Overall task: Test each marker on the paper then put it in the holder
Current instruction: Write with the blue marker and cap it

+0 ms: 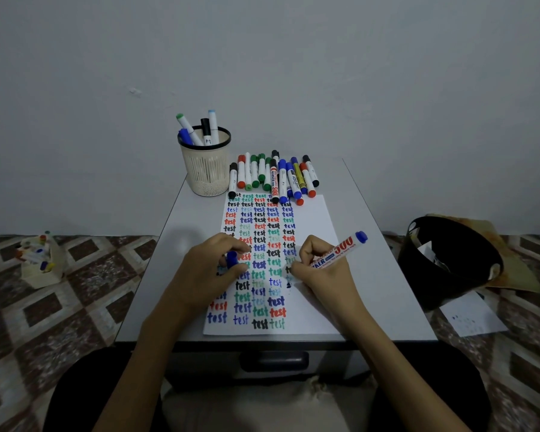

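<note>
Many "test" words (259,232), right fingers (313,248) grasping "500" marker (340,249); left fingers (228,242) pinching blue cap (232,259)

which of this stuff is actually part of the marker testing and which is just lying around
Job: blue marker in right hand, blue cap in left hand, test paper, mesh holder, row of markers.
Lying about: black bin, box of markers on floor, loose sheet beside bin.

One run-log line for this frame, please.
step: marker test | right hand: grips blue marker, tip end at paper | left hand: holds blue cap | holder: some markers in
</note>
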The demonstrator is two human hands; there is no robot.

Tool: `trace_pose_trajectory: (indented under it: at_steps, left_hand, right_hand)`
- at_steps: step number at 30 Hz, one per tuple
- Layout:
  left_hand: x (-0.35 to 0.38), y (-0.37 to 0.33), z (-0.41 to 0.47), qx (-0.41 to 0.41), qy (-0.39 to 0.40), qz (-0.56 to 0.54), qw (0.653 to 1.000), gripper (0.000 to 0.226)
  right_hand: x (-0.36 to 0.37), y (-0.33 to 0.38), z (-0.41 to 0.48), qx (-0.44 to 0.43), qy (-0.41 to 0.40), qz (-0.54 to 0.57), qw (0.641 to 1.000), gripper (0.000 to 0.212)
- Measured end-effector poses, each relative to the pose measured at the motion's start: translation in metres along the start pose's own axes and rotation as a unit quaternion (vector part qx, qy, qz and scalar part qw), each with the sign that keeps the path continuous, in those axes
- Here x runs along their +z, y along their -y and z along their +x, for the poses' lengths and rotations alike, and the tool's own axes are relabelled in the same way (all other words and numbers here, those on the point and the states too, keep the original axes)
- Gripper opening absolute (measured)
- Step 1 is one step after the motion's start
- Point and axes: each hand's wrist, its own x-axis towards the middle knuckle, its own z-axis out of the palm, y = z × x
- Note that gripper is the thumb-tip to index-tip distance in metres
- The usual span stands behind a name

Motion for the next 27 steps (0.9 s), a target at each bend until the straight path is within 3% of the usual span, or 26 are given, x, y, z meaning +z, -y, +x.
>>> trace_pose_trajectory:
  at_steps: [19,27]
  left_hand:
    - [-0.0023,-0.0017,-0.0014,-0.006,0.006,-0.018,1.000,0.039]
    - [-0.0022,-0.0018,-0.0011,-0.009,0.003,-0.015,1.000,0.031]
  right_hand:
    - [-0.0017,0.0027,-0.0021,-0.009,-0.014,-0.017,1.000,0.027]
    - [-0.0024,0.0021,-0.0016,-0.022,-0.045,-0.007,0.999,0.023]
